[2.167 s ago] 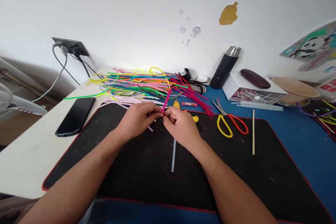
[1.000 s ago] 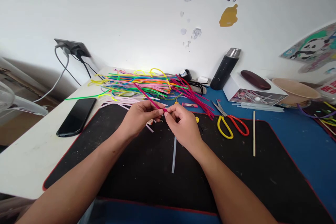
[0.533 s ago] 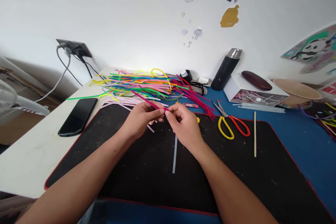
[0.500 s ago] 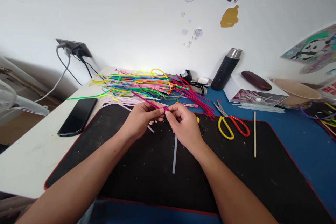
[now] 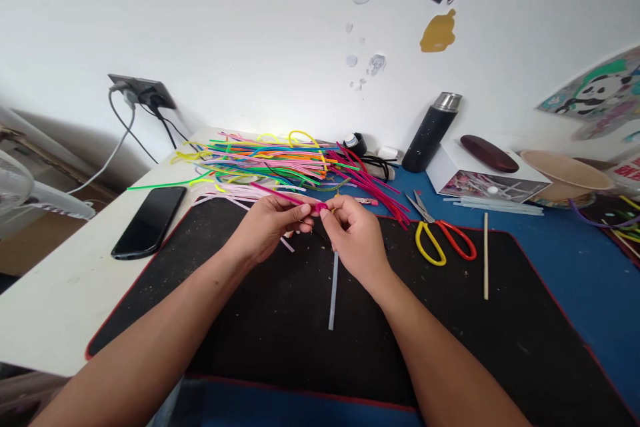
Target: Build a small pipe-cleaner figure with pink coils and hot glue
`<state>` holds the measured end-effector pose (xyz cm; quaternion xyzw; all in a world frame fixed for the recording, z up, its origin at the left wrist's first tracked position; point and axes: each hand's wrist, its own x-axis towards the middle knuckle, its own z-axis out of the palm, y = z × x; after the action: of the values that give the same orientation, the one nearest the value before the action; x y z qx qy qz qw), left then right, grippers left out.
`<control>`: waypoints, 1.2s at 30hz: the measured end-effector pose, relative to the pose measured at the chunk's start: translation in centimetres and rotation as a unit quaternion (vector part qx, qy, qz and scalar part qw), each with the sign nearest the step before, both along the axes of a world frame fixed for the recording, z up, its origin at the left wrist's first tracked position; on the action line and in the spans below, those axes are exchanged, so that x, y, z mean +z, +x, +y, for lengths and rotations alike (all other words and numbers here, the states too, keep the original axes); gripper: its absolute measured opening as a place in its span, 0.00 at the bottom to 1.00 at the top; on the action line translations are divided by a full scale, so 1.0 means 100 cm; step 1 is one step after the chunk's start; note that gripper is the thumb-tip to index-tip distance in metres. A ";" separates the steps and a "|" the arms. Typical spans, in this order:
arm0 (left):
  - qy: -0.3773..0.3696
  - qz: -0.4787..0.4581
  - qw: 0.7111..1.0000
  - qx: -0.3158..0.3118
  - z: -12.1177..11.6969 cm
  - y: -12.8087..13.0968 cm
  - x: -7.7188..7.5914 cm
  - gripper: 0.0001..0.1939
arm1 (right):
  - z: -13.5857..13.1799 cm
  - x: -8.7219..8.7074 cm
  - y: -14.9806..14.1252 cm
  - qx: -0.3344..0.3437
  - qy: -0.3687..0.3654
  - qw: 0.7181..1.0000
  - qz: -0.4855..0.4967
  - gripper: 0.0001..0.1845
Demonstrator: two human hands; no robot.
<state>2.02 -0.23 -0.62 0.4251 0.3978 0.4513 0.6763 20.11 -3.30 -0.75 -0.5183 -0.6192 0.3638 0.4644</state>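
Observation:
A magenta pipe cleaner [image 5: 278,193] is pinched between both hands above the black mat [image 5: 280,320]. My left hand [image 5: 270,223] grips its straight length between thumb and fingers, and the free end points up and left. At the other end, my right hand [image 5: 357,230] pinches a small coil or loop of it. Partly hidden behind my right hand, a translucent glue stick [image 5: 333,290] points toward me. Something small with white and orange on it shows under my left fingers, too covered to name.
Many coloured pipe cleaners [image 5: 265,160] lie at the back, with magenta ones [image 5: 373,180] beside them. Scissors [image 5: 440,230] and a wooden stick [image 5: 485,257] lie right. A phone [image 5: 149,223] lies left. A thermos [image 5: 432,132] and a white box [image 5: 487,173] stand behind.
The pipe cleaner swung from pointing up to pointing left, then lower. My right hand has shifted slightly right, and the coiled end shows more between my fingertips.

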 end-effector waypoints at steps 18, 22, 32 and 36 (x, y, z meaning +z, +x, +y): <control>0.232 0.289 0.928 0.041 -0.003 -0.011 0.003 0.14 | 0.001 -0.003 0.001 0.026 0.044 0.991 -0.125 0.04; 0.378 0.364 0.851 0.014 -0.002 -0.014 0.003 0.08 | 0.001 -0.003 0.002 0.034 0.051 0.982 -0.181 0.04; 0.384 0.400 0.831 -0.053 0.001 -0.019 0.006 0.05 | 0.001 -0.011 -0.002 0.041 0.043 0.973 -0.225 0.04; 0.239 0.267 0.934 -0.002 -0.002 -0.011 0.004 0.08 | 0.001 -0.008 -0.001 0.027 0.035 0.991 -0.130 0.05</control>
<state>0.89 -0.46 -0.21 0.6799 0.4435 0.4010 0.4246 19.98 -3.19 -1.59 -0.5278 -0.7000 0.2838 0.3884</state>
